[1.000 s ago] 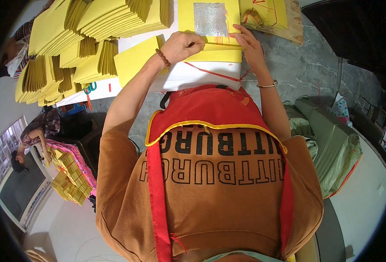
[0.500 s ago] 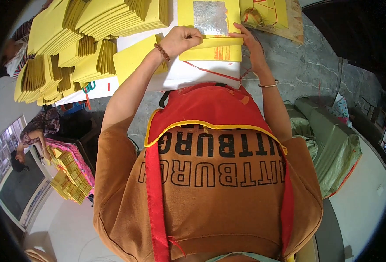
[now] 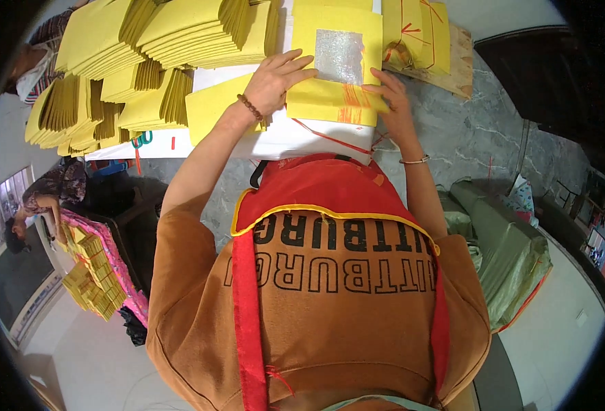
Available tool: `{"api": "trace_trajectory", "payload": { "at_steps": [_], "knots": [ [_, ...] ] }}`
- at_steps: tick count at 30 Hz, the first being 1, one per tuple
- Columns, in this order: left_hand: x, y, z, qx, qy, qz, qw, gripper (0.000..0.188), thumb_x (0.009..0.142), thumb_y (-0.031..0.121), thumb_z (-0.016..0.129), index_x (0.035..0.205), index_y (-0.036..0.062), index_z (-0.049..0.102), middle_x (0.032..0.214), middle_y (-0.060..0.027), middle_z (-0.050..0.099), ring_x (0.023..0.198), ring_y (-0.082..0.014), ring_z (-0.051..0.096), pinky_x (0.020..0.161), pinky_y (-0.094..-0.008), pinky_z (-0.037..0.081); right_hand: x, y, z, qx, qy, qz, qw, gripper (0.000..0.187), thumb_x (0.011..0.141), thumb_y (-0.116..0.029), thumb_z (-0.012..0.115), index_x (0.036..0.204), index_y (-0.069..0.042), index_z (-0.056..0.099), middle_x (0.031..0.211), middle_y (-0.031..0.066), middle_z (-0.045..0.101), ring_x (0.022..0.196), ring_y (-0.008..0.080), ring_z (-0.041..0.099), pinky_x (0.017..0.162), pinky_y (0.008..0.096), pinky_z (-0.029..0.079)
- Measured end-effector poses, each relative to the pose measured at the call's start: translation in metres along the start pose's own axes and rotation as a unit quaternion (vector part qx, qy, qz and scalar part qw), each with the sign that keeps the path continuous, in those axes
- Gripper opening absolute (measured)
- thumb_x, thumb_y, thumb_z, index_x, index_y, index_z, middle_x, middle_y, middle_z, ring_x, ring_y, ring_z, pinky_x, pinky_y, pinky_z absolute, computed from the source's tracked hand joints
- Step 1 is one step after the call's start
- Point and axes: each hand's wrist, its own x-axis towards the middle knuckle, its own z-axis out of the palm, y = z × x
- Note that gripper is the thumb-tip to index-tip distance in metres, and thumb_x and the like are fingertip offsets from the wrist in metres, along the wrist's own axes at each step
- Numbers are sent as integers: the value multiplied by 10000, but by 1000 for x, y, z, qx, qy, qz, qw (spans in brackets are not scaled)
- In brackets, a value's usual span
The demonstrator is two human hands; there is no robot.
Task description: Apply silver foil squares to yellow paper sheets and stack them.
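Head view, looking down past the wearer's red cloth apron with yellow trim. At top centre, a yellow paper sheet with a shiny silver square lies on a white-covered work surface. A yellow strip with orange-red streaks crosses its near end, just below the silver square.

The hands are apart, one on each side of the sheet. The left hand, above a brown bead bracelet, has its fingers stretched out and separated over the sheet's left edge. The right hand, above a pale bangle, is at the right edge; whether it pinches the paper cannot be told.

A plain yellow sheet lies partly behind the left forearm. To the upper left are thick piles of folded yellow paper. A thin red string runs along the surface's near side. To the right, yellow packets tied with red string rest on a wooden board. Far left, another person leans beside small yellow bundles.
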Motion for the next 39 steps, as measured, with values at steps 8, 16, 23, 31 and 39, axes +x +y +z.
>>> {"api": "trace_trajectory", "payload": {
  "at_steps": [8, 16, 23, 31, 39],
  "knots": [
    [-21, 34, -18, 44, 58, 62, 995, 374, 751, 56, 556, 1096, 197, 583, 1039, -57, 629, 977, -189, 589, 841, -363, 396, 9, -30, -18, -324, -96, -167, 926, 307, 751, -235, 626, 1053, -176, 626, 1179, 15, 568, 1135, 184, 487, 979, 400, 291],
    [-7, 26, -7, -212, -67, -302, 927, 301, 845, 285, 590, 999, 27, 574, 786, -134, 648, 689, -273, 625, 640, -387, 461, 2, -24, -4, -32, -16, 55, 998, 281, 760, -171, 648, 1029, -93, 624, 969, 80, 646, 894, 219, 613, 791, 330, 453],
    [3, 4, 37, -417, 122, -304, 848, 436, 829, 245, 613, 1175, 11, 487, 764, -157, 637, 639, -224, 607, 597, -324, 465, 22, -37, 3, 220, 91, 162, 958, 447, 835, -197, 612, 1206, 18, 482, 921, 79, 630, 802, 139, 576, 739, 274, 457],
    [10, 7, 40, -384, 146, -353, 841, 690, 807, 216, 625, 1369, 57, 257, 597, -121, 578, 505, -218, 556, 488, -342, 420, 32, -54, 12, 10, 136, 229, 964, 442, 826, -130, 590, 1245, -60, 468, 863, 53, 609, 733, 103, 537, 650, 243, 428],
    [17, 9, 30, -359, 92, -396, 840, 704, 809, 196, 617, 1382, 61, 230, 632, -135, 602, 532, -228, 574, 507, -352, 436, 33, -28, 17, -62, 174, 205, 961, 300, 778, -172, 616, 1054, -55, 600, 788, 68, 608, 677, 148, 551, 619, 294, 427]
  ]
}}
